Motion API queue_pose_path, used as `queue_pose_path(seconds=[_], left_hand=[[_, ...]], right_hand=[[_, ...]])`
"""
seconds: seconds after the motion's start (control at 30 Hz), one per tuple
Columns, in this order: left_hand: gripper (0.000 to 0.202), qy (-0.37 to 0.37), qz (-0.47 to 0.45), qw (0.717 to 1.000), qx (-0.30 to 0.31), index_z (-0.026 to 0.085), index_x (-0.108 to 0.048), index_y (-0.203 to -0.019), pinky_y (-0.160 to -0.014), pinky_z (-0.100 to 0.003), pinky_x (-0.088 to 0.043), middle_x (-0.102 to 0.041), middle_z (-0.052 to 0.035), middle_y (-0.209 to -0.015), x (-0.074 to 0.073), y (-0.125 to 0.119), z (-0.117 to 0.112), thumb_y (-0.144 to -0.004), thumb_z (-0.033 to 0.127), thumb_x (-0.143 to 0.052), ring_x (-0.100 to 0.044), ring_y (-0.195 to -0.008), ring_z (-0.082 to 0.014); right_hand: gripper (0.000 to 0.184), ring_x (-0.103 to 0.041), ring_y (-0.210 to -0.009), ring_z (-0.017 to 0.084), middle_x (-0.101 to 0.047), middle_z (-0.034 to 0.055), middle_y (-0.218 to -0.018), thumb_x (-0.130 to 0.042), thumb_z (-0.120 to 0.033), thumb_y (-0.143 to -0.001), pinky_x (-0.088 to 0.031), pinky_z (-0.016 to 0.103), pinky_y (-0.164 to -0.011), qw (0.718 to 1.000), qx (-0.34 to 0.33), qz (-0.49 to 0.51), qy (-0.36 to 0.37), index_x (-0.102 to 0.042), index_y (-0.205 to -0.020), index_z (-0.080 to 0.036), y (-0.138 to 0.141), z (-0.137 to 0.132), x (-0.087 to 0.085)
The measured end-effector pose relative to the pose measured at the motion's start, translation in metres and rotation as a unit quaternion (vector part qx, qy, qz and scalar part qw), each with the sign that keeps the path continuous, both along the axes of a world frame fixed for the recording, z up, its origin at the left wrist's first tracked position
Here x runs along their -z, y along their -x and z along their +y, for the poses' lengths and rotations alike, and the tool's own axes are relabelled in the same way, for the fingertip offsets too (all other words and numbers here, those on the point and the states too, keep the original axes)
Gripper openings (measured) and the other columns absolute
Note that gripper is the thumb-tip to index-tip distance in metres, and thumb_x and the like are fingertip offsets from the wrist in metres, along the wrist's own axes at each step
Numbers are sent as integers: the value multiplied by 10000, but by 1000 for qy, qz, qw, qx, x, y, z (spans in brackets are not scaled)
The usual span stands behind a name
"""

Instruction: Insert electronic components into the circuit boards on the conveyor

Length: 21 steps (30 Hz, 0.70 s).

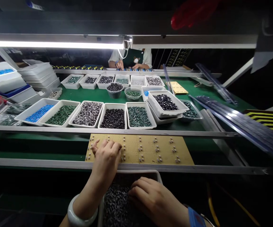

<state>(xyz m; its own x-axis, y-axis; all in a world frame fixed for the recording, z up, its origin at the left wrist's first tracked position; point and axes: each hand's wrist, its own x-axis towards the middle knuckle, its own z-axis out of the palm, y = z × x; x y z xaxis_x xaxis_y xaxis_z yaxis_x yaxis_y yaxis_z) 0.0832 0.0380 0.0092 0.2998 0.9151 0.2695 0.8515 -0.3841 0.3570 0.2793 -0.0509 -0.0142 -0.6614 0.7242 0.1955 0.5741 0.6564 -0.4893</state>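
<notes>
My left hand [107,157] is over the left part of a tan circuit board [148,151]. Its little finger sticks out, while the other fingers bend down towards the board. The thumb and whatever the fingertips hold are hidden. Small shiny parts [157,148] stand in groups on the board. Lower down, my right hand [150,195] reaches into a white bin [159,177] of small dark parts with metal leads [117,201]. Its fingers are curled together at the pile, their tips hidden. I cannot make out what they hold.
Metal rails [56,162] run along both long sides of the board. Behind stand several white trays of small parts, including black ones [113,119] and blue ones [39,113]. Clear plastic tubes [240,123] lie at the right. A co-worker's hands [119,65] work across the bench.
</notes>
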Motion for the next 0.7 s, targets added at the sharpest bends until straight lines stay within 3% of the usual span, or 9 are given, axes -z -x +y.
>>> queue_pose_path(seconds=[0.1, 0.23, 0.37, 0.47, 0.57, 0.7], left_hand=[[78, 3, -10, 1000, 4, 254, -712, -925, -1094, -556, -225, -749, 7, -907, 0, 1, 0, -967, 215, -658, -666, -949, -269], [134, 7, -23, 999, 37, 296, -745, -928, -1101, -589, -208, -759, 24, -907, 0, 6, 7, -942, 174, -690, -668, -949, -265], [106, 9, -36, 998, 46, 281, -735, -878, -1105, -600, -182, -757, 25, -898, 3, 9, 14, -901, 178, -752, -669, -958, -267], [69, 10, -40, 998, 56, 276, -730, -913, -1050, -536, -266, -749, 10, -927, 7, 12, 14, -917, 207, -740, -668, -951, -255], [76, 13, -42, 996, 73, 271, -723, -995, -895, -426, -359, -739, -7, -980, 11, 13, 11, -953, 214, -696, -674, -954, -232], [67, 4, -42, 996, 74, 250, -712, -1010, -863, -406, -361, -731, -20, -992, 14, 14, 9, -982, 228, -656, -675, -959, -233]], right_hand=[[110, -655, -876, 200, -722, 68, -992, -624, -59, -929, -550, 296, -822, 1000, 8, 29, 7, -624, -996, -147, -2, -1, 0], [104, -654, -794, 191, -715, 60, -901, -630, -54, -913, -556, 284, -749, 998, 24, 52, 22, -610, -931, -155, -4, -3, 1], [93, -652, -818, 197, -709, 60, -903, -617, -94, -952, -556, 291, -766, 997, 22, 69, 17, -638, -1018, -155, -3, -2, -1], [125, -650, -836, 193, -710, 64, -929, -593, -118, -986, -553, 279, -766, 997, 21, 73, 11, -661, -1082, -161, -2, -1, -2], [144, -649, -824, 184, -709, 65, -929, -568, -148, -1016, -548, 262, -741, 997, 21, 76, 5, -682, -1102, -164, -1, 0, -3], [171, -649, -811, 185, -706, 67, -911, -534, -169, -1037, -548, 265, -725, 997, 23, 71, -4, -698, -1085, -158, -1, 1, -5]])
